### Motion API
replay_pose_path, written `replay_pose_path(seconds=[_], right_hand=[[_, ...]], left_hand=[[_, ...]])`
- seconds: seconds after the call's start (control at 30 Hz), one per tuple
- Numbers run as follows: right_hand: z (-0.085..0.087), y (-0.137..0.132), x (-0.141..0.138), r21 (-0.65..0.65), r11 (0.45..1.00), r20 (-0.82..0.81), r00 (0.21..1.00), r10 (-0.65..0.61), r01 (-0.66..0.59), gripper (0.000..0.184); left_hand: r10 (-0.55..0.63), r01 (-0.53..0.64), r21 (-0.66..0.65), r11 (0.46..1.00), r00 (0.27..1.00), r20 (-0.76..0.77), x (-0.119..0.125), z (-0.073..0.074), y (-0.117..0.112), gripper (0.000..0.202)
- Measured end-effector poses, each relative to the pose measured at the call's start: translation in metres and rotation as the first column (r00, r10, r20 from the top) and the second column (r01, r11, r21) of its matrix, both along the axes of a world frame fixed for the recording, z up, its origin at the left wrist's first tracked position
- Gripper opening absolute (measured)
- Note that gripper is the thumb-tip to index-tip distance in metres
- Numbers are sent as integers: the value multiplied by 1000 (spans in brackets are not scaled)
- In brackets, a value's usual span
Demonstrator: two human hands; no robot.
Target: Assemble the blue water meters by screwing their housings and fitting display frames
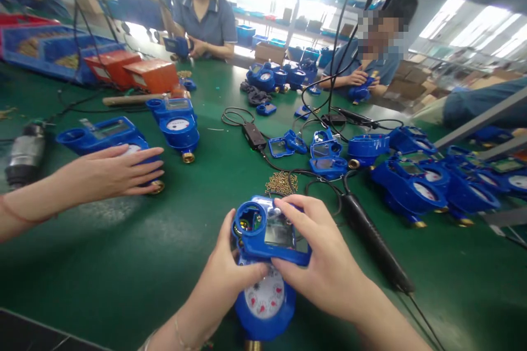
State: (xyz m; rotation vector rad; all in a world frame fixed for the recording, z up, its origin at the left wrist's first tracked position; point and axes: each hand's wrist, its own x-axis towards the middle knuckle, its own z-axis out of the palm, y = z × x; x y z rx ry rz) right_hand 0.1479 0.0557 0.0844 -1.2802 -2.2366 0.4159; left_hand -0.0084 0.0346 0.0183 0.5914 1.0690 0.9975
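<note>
I hold a blue water meter (265, 263) low in the middle of the view, above the green table (123, 263). Its white dial faces up and a blue electronics cover with a small screen sits on top. My left hand (228, 277) grips the meter's left side, thumb on the cover's lower edge. My right hand (319, 255) is closed over the cover's right side, fingers curled along its top edge. A pile of small brass screws (281, 182) lies just beyond the meter.
A co-worker's hand (113, 171) reaches in from the left onto another blue meter (102, 134). A black electric screwdriver (373, 238) with cable lies to my right. Several blue meters (415, 186) crowd the right side. Orange boxes (150, 74) and two seated people are across the table.
</note>
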Motion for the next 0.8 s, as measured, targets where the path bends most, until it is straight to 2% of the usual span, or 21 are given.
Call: replay_pose_path(seconds=[0.07, 0.13, 0.33, 0.6, 0.8], right_hand=[[-1, 3, -3, -51, 999, 43, 999, 16, -14, 60], [-2, 4, -5, -98, 995, 69, 997, 29, -22, 60], [-6, 6, -7, -129, 991, 83, 996, 36, -25, 59], [-6, 7, -8, -134, 990, 83, 995, 54, -42, 59], [-7, 9, -8, -174, 985, 103, 994, 32, -14, 60]], left_hand=[[-23, 28, -40, 999, 993, 114, 2, 3, 1, 103], [-30, 38, -53, 998, 989, 145, 2, 4, 2, 99], [33, -22, -89, 996, 991, 132, 3, 3, 2, 93], [-13, 18, -73, 997, 998, 67, 3, 0, 3, 88], [-19, 26, -44, 999, 986, 165, 0, -1, 0, 81]])
